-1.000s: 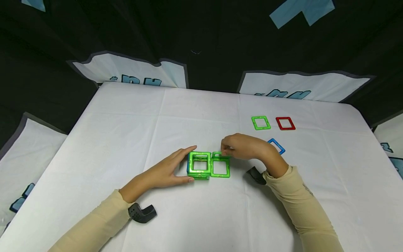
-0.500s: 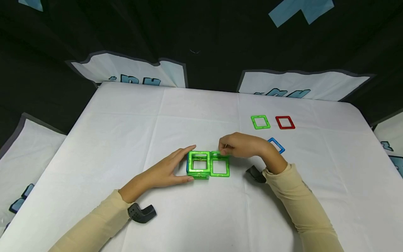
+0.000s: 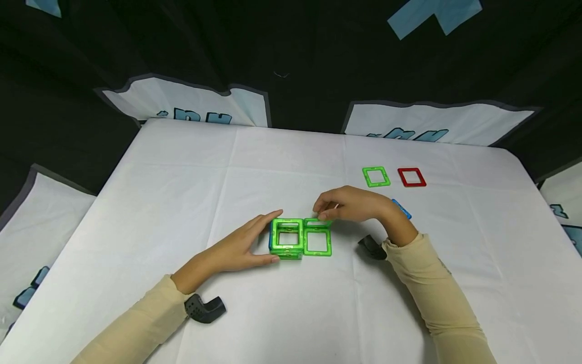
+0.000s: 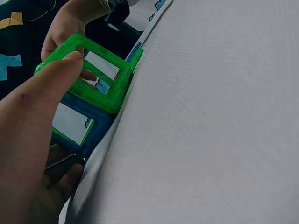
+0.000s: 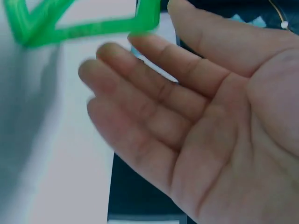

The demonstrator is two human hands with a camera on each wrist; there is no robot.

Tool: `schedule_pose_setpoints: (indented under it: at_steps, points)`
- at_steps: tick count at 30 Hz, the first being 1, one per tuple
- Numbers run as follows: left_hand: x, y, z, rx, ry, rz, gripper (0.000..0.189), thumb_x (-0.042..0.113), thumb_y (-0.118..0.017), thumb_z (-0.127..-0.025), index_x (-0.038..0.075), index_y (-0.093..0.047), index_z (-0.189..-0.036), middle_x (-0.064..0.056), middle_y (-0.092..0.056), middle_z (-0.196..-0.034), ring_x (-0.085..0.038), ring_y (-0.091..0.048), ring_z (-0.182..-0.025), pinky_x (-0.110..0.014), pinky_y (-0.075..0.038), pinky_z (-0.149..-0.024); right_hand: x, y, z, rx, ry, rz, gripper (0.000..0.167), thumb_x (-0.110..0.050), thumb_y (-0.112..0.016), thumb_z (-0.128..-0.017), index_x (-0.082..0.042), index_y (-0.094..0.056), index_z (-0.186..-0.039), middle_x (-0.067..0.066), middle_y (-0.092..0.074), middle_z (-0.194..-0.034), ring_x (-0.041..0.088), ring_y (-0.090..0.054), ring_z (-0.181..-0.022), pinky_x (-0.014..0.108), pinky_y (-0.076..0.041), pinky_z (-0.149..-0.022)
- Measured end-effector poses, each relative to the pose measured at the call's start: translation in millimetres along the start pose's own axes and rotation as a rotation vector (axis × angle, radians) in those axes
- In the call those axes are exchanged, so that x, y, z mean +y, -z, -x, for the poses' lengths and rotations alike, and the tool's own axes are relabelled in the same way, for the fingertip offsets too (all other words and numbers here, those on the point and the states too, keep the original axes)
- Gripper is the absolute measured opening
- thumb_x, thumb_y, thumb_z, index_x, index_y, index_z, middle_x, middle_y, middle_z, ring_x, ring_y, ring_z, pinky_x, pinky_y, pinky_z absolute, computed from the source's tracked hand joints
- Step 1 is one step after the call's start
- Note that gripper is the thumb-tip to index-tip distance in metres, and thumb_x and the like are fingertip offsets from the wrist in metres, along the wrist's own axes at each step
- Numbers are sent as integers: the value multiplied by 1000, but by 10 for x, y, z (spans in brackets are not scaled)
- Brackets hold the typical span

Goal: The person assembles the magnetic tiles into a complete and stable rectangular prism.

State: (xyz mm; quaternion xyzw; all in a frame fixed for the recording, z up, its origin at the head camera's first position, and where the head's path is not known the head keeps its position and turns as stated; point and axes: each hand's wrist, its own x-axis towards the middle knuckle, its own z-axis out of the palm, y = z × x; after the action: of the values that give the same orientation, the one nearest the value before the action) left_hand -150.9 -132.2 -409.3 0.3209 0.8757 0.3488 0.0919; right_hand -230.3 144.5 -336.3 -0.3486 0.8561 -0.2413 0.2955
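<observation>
My left hand point(image 3: 241, 246) holds a small cube of green magnetic tiles point(image 3: 286, 246) between thumb and fingers. In the left wrist view the thumb lies against a green face, and a blue tile point(image 4: 99, 122) forms the neighbouring side. Joined to the cube's right, a green tile point(image 3: 318, 253) lies flat on the table. Another green tile point(image 3: 311, 221) stands along its far edge. My right hand point(image 3: 354, 203) hovers just behind that standing tile, fingers loose. The right wrist view shows its palm and spread fingers with nothing held, fingertips close to a green tile point(image 5: 93, 29).
Farther back on the white-covered table point(image 3: 182, 167) lie a loose green tile point(image 3: 386, 178) and a red tile point(image 3: 415, 184). A blue tile point(image 3: 401, 209) is partly hidden behind the right wrist. Dark cloth point(image 3: 309, 60) hangs beyond the far edge.
My right hand has let go of the standing green tile, its fingers loosening and lifting slightly. The left hand and the cube stay where they were.
</observation>
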Motion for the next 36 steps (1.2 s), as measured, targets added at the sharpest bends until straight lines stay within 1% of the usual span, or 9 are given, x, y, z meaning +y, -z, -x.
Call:
schedule_pose_setpoints:
  at_steps: [3,6,10,14,18,22,28,32,36]
  points:
    - [4,-1,2,-1,-3,-6,88,41,-68,-79,21,-15,-146,-7,-39,-139,-22,-35,-131,-43,-32,-106,84,52,25,67,-33,15,28,-22,-57,-91,-8,-60,-114,5,-63,-111,20,-57,-102,38,-46,-89]
    - [13,2,3,0,-7,-10,88,41,-69,-79,20,-16,-146,-7,-40,-138,-22,-35,-131,-43,-32,-106,197,111,38,157,-100,45,34,-18,-57,-90,-4,-55,-121,13,-56,-123,27,-51,-113,43,-42,-95]
    - [17,0,5,4,-9,-15,88,41,-69,-79,20,-16,-146,-7,-40,-138,-22,-35,-131,-43,-32,-106,413,195,57,271,-224,98,44,-7,-55,-89,-1,-45,-131,21,-40,-137,35,-35,-128,50,-31,-105]
    - [16,-7,8,12,-15,-15,87,40,-69,-79,20,-17,-146,-6,-41,-137,-22,-36,-130,-43,-33,-105,682,252,83,336,-347,138,54,0,-53,-87,-1,-35,-138,24,-27,-144,39,-25,-133,54,-25,-106]
    - [16,-9,6,17,-14,-18,86,40,-69,-78,20,-19,-145,-5,-42,-136,-20,-38,-129,-42,-34,-104,880,277,100,349,-457,127,60,1,-51,-86,-4,-28,-142,23,-20,-148,40,-19,-135,57,-24,-105]
    - [21,1,6,23,-3,-9,85,41,-70,-78,21,-20,-145,-4,-42,-136,-20,-38,-129,-43,-35,-104,974,290,117,331,-514,87,64,-4,-53,-87,-5,-24,-144,22,-22,-147,40,-22,-134,59,-26,-104]
    - [13,6,5,28,17,49,84,38,-70,-78,19,-22,-144,-3,-41,-138,-15,-46,-120,-39,-37,-101,997,283,116,299,-525,132,64,-13,-62,-85,-5,-32,-141,25,-31,-142,43,-31,-127,59,-37,-95]
    - [2,3,-1,39,13,76,83,35,-70,-79,17,-22,-144,-4,-41,-138,-15,-49,-116,-36,-40,-99,977,281,102,304,-532,162,64,-19,-64,-84,-6,-35,-139,24,-33,-140,43,-32,-126,60,-39,-93]
    - [-13,-5,-14,54,13,79,82,33,-71,-79,17,-23,-144,-6,-42,-136,-16,-51,-114,-35,-41,-98,870,291,114,301,-521,158,65,-25,-66,-83,-7,-37,-138,25,-34,-139,42,-34,-125,60,-37,-94]
